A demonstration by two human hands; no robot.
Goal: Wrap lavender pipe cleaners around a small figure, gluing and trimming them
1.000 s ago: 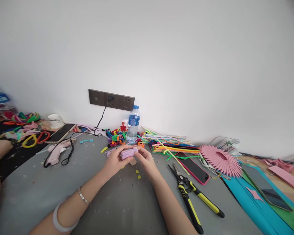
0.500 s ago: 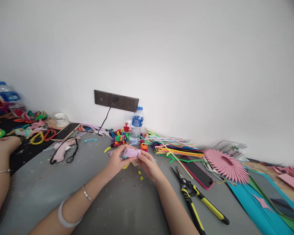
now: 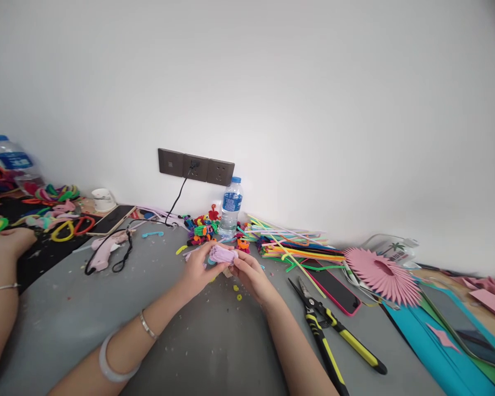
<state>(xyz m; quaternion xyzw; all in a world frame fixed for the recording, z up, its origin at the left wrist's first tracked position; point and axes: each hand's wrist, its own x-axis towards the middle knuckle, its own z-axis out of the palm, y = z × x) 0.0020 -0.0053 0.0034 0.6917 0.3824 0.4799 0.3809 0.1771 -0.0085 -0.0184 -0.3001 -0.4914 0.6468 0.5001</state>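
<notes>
Between my two hands is a bundle of lilac pipe cleaners point(image 3: 221, 254), held just above the grey table point(image 3: 206, 341). My left hand point(image 3: 198, 268) is closed round its left side, with the thumb along the bottom. At its right end, the fingers of my right hand point(image 3: 248, 270) pinch the bundle. A bit of light blue shows under it by my left fingers. Small yellow pieces point(image 3: 239, 297) lie on the table just below my hands.
Pruning shears point(image 3: 324, 322) lie open at the right, beside a phone point(image 3: 336, 289). Pipe cleaners point(image 3: 292, 245), a water bottle point(image 3: 231, 206) and a pink folded-paper ring point(image 3: 383, 275) stand along the wall. A glue gun point(image 3: 105, 253) lies left. A co-worker's hand point(image 3: 10, 242) is at far left.
The view has shifted very slightly. Both my hands stay on the lilac bundle, which has turned a little in my fingers.
</notes>
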